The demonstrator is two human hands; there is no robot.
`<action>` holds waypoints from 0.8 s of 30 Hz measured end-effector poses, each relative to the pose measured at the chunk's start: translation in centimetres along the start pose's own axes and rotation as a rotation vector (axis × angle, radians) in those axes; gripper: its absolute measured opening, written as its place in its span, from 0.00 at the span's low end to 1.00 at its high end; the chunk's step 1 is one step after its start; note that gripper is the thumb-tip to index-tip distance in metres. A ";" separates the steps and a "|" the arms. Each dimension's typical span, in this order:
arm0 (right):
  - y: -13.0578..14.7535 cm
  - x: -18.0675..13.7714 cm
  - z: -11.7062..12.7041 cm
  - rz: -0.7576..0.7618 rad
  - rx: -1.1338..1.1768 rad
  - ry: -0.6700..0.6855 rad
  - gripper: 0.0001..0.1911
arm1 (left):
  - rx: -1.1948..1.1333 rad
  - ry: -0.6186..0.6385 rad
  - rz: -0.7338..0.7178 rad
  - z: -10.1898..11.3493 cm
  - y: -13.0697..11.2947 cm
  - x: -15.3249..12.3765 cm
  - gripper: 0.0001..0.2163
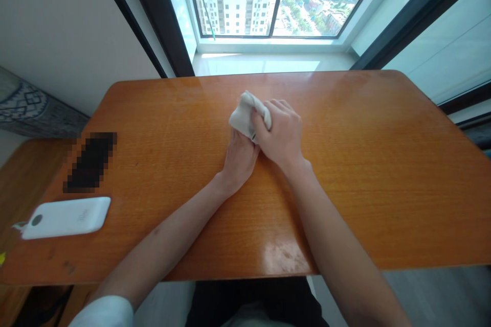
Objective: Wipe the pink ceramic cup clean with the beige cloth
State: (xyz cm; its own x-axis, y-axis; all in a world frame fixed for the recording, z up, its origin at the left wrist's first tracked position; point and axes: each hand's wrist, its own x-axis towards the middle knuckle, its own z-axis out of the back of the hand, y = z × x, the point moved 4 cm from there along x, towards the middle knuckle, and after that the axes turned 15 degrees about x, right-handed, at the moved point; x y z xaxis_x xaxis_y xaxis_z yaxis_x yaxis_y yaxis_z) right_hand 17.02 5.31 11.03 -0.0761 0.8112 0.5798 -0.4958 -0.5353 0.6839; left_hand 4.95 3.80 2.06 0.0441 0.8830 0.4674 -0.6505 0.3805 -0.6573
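Cloth (242, 116) bunched over middle of table (383, 163); contact unclear. Right hand (282, 130) grips it, fingers curled, thumb on top; left hand (241, 158) beneath, fingertips hidden, grip can't tell. Probably best keeping folds firmly gathered. Dark item (90, 163), table's left end, pixelated, unidentifiable.

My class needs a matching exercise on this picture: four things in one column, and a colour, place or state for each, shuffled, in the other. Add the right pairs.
Things
1. Cloth
2. White device with a cord loop
3. Window
4. Wooden tabletop

Descriptions
A. Shows tall buildings outside
B. Orange-brown and glossy
C. Bunched in the grip of the right hand
D. Lying flat at the left of the picture

Right pairs: 1-C, 2-D, 3-A, 4-B
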 end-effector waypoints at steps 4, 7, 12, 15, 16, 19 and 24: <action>1.8 -0.8 -1.9 0.145 -0.264 0.083 0.12 | -0.107 -0.028 0.025 -0.4 0.4 0.0 0.13; 1.1 -0.7 -1.7 0.102 -0.266 0.045 0.14 | -0.082 -0.007 0.020 -0.5 0.3 0.2 0.16; -1.3 0.1 0.2 -0.066 0.095 -0.062 0.22 | 0.068 0.015 -0.094 -0.3 -0.5 0.3 0.18; -3.3 0.3 0.9 -0.232 0.425 -0.144 0.27 | 0.110 -0.018 -0.070 0.0 -0.5 0.1 0.17; -4.0 0.2 0.9 -0.286 0.520 -0.174 0.27 | 0.119 -0.031 -0.071 0.0 -0.5 0.0 0.16; -6.6 0.1 0.4 -0.383 0.735 -0.245 0.27 | 0.126 -0.050 -0.091 0.2 -0.6 0.0 0.16; -10.1 -0.2 -1.0 -0.528 0.939 -0.281 0.28 | 0.121 -0.054 -0.082 0.4 -0.5 0.0 0.16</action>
State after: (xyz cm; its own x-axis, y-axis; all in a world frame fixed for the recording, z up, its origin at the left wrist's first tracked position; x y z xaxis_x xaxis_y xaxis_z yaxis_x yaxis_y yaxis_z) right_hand 21.15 10.77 3.58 0.2086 0.9711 0.1156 0.4524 -0.2006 0.8689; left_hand 4.93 3.50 2.65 0.0624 0.8329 0.5499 -0.7329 0.4122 -0.5412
